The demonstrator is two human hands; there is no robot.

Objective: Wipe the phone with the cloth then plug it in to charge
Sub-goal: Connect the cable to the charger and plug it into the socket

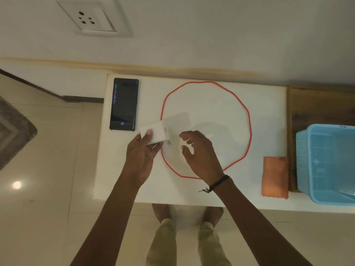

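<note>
A black phone (124, 104) lies face up at the far left corner of the white table (265, 120), its screen lit with blue digits. My left hand (143, 152) grips a white charger block (156, 134) just right of the phone's near end. My right hand (199, 150) hovers beside it with fingers curled around what looks like a thin white cable end, over the red circle (249, 120) drawn on the table. An orange cloth (275, 177) lies folded at the table's near right.
A white wall socket (94, 18) sits on the wall above and left of the table. A blue plastic basket (328, 162) stands on a wooden surface at the right. Tiled floor lies to the left, and my legs show below the table edge.
</note>
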